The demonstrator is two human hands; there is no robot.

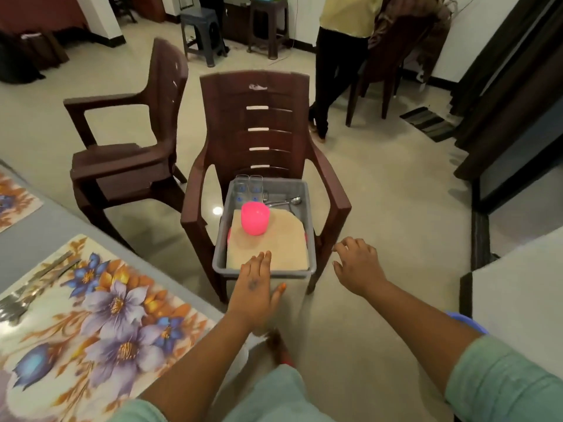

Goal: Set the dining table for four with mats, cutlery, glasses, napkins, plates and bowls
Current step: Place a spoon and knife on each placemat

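Note:
A grey tub (220,254) rests on the seat of a brown plastic chair (265,123). Inside it, a pink bowl (255,218) sits upside down on a beige napkin (274,248); two glasses (248,185) and a spoon and fork (281,202) lie at the back. My left hand (254,287) hovers flat over the tub's near rim, holding nothing. Just right of the tub, my right hand (356,266) is in the air with fingers spread and empty. On the grey dining table (39,239), a floral mat (100,312) carries cutlery (27,293) at its left.
A second brown chair (128,141) stands left of the first. A person (341,56) stands behind, beside another chair. A second floral mat (12,199) shows at the far left. Stools stand at the back; a white surface (518,293) is at the right.

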